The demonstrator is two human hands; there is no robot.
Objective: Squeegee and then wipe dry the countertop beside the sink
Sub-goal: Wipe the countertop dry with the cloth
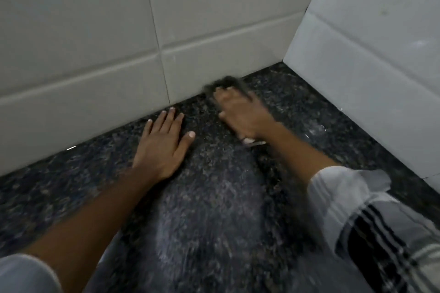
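Note:
The dark speckled granite countertop (209, 207) runs into a corner between two white tiled walls. My left hand (164, 145) lies flat on the stone, fingers spread, holding nothing, its fingertips close to the back wall. To its right, my right hand (240, 114) is blurred by motion and closed over a squeegee (225, 82). The squeegee's dark end pokes out past my fingertips against the foot of the back wall. A pale end shows under the heel of that hand. The hand hides most of the tool.
The back tiled wall (95, 43) and the right tiled wall (369, 66) box in the counter corner. Bright water spots (319, 127) lie on the stone near the right wall. A greyish streaked patch runs down the middle of the counter. No sink is in view.

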